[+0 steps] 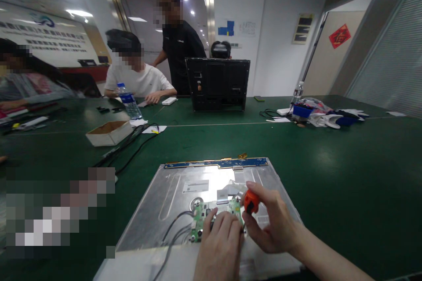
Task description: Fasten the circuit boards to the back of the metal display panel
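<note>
A flat display panel (174, 189) lies back side up on the green table, with a blue circuit strip (198, 164) along its far edge. On its metal back sits a green circuit board (199, 210), wired at its left side. My left hand (219, 246) lies over the board, fingers stretched forward onto it and covering much of its middle. Just to the right, my right hand (277, 219) grips the orange handle of a screwdriver (251, 201) between thumb and fingers. Its tip, low by the board's right edge, is mostly hidden by my left hand.
Black cables (132, 149) run beside an open box (108, 134) and a water bottle (129, 103). A black monitor-like unit (217, 83) stands across the table. Blue trays with gloves (325, 118) lie at the right. Several people are around the far and left sides.
</note>
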Demonstrator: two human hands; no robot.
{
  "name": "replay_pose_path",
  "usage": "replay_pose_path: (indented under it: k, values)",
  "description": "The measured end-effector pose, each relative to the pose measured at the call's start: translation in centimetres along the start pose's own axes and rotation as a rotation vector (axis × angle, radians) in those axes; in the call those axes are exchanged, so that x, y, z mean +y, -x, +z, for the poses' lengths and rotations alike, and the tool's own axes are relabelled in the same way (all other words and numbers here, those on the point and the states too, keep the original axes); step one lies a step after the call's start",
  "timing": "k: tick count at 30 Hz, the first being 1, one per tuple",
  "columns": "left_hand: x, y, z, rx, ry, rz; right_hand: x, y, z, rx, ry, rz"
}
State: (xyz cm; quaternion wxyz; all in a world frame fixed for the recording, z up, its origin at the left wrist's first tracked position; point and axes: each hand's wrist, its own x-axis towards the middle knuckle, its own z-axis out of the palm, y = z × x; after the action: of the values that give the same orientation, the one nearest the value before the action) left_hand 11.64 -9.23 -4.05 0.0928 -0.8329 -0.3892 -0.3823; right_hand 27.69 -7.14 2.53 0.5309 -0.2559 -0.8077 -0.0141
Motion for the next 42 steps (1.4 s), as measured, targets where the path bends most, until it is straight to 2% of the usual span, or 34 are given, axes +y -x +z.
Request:
replay_pose_path:
  k: [3, 7, 13, 19, 25, 29, 35, 42]
  values:
    - [0.0, 0.2, 0.1, 0.022, 0.005, -0.012, 0.0, 0.2, 0.1, 0.019, 0.012, -0.004]
    - [0.0, 0.2, -0.1, -0.049, 0.009, -0.005, -0.1, 0.3, 0.1, 0.033, 0.007, -0.016]
    - [0.1, 0.1, 0.2, 0.027, -0.010, 0.006, 0.1, 0.4, 0.1, 0.043, 0.007, -0.017]
    - [-0.1, 0.3, 0.4, -0.016, 0.012, 0.011, 0.1, 0.3, 0.2, 0.049, 0.016, -0.027]
    - [-0.1, 0.7, 1.3, 0.054, 0.032, -0.002, 0.0, 0.0, -0.1, 0.028, 0.004, -0.044]
    - [-0.1, 0.4, 1.1, 0.077, 0.035, -0.004, 0.1, 0.1, -0.1, 0.014, -0.022, -0.020]
    - [-0.1, 0.1, 0.3, -0.015, 0.048, 0.006, 0.1, 0.1, 0.0, 0.030, 0.011, -0.016]
    - [-0.2, 0.9, 1.4, 0.047, 0.052, -0.010, 0.1, 0.1, 0.1, 0.048, 0.012, -0.030]
